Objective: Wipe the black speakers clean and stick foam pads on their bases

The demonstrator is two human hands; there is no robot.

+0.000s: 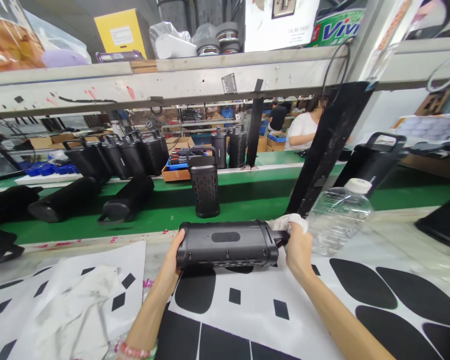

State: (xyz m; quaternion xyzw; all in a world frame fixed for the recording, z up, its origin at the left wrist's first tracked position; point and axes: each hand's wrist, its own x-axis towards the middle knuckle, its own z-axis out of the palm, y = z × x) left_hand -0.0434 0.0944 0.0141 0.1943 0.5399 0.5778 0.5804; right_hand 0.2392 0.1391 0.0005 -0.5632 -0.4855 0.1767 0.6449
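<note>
A black portable speaker (225,245) lies on its side across the middle of the head view, held above the bench at both ends. My left hand (171,255) grips its left end, the thumb along the edge. At the other end my right hand (299,245) is closed around a crumpled white cloth (285,221) by the speaker's carrying handle (280,237). Its fingertips are partly hidden. Below the speaker are white sheets (243,315) with black die-cut pieces (197,290).
A clear plastic bottle (339,220) stands close to my right hand. Behind runs a green conveyor (172,205) with an upright speaker (203,185) and several lying ones. A white rag (78,315) rests at left. A black post (322,155) and overhead shelf (195,77) bound the space; a person sits beyond.
</note>
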